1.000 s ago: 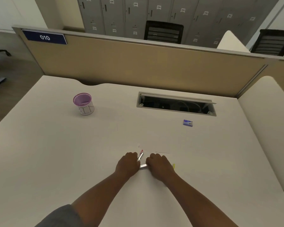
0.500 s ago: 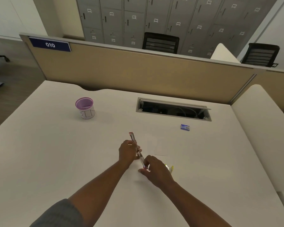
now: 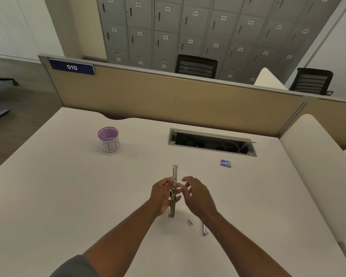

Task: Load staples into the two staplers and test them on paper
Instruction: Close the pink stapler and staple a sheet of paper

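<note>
My left hand [image 3: 161,195] grips a small red stapler [image 3: 174,191] that is swung fully open into one long strip, held above the white desk [image 3: 68,196]. Its red ends show above and below my fingers. My right hand [image 3: 198,193] hovers just to the right of the stapler with fingers spread and holds nothing. A second small stapler [image 3: 204,229] lies on the desk below my right wrist, mostly silver from here. A short strip of staples [image 3: 190,222] lies beside it. A blue staple box [image 3: 225,163] sits further back on the right. I cannot make out the paper.
A purple mesh cup labelled BIN [image 3: 109,138] stands at the back left. An open cable slot [image 3: 212,142] cuts into the desk behind my hands. A tan divider panel [image 3: 178,96] closes the far edge, and a cushioned seat [image 3: 316,166] borders the right side.
The red stapler rose off the desk in my left hand and swung open to full length. My right hand let go of it and spread open. The camera tilted upward.
</note>
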Motion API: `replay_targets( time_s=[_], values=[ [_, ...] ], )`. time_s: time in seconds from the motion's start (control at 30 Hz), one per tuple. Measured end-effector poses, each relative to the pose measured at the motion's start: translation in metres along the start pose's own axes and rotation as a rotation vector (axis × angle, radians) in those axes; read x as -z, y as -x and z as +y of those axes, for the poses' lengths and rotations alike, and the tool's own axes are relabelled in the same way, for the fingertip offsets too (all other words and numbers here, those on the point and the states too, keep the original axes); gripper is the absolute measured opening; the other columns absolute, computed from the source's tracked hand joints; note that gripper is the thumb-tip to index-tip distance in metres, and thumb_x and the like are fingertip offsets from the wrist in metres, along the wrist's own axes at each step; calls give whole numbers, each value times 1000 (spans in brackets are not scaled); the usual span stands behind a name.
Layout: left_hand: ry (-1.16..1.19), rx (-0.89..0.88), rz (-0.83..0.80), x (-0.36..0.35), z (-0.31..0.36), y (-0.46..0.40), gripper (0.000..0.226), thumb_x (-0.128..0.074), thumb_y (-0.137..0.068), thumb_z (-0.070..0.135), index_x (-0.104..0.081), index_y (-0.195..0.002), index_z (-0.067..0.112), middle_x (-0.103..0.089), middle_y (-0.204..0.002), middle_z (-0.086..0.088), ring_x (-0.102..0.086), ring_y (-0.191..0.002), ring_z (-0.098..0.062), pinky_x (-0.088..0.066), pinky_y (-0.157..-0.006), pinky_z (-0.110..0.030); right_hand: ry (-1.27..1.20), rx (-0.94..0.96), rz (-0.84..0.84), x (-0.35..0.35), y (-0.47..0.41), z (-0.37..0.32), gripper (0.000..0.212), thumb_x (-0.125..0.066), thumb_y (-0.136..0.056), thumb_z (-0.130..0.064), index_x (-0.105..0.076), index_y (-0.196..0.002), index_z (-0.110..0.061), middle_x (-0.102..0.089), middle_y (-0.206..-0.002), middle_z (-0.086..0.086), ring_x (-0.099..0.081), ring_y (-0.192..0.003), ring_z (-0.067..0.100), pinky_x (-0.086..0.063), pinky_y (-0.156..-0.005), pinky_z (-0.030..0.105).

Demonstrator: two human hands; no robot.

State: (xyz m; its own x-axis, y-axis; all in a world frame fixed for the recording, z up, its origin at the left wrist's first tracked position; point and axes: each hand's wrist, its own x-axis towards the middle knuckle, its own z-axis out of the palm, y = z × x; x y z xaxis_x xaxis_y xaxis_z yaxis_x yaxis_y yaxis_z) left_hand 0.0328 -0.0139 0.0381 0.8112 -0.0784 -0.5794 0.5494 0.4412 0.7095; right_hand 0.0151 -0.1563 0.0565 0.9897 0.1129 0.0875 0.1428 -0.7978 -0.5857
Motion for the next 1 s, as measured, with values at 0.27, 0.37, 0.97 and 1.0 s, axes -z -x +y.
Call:
replay_targets(
  time_s=[0.27,0.37,0.97,1.0],
  values=[
    [-4,46,-48,-4,-2,9,27,-54,-98,31,-70,-95,10,-73,-99,-8,-69,-95,-27,-52,-66,-33,136,23,-26,5,-39,-13,34,-51,-95,-33,-55,-128,-25,-60,-120,-4,-61,-100,14,-52,-89,34],
    [-41,52,-70,-1,1,11,24,-57,-96,32,-71,-94,12,-69,-106,-9,-67,-98,-27,-51,-66,-33,121,3,-18,2,-41,-14,34,-51,-95,-34,-56,-127,-24,-61,-122,-5,-62,-100,13,-52,-91,33],
    [-16,-7,-50,4,7,9,32,-49,-96,5,-77,-79,5,-69,-69,-5,-63,-54,-13,-53,-57,-26,7,0,-91,-2,-40,-22,2,-59,-91,-22,-58,-89,-21,-55,-93,-8,-56,-80,10,-43,-70,16],
    [0,-1,-52,4,7,9,31,-49,-94,2,-77,-81,2,-68,-70,-8,-61,-56,-14,-52,-57,-26,-6,6,-84,-1,-39,-22,2,-60,-90,-20,-59,-88,-20,-57,-93,-7,-56,-80,10,-45,-70,18]
  ],
)
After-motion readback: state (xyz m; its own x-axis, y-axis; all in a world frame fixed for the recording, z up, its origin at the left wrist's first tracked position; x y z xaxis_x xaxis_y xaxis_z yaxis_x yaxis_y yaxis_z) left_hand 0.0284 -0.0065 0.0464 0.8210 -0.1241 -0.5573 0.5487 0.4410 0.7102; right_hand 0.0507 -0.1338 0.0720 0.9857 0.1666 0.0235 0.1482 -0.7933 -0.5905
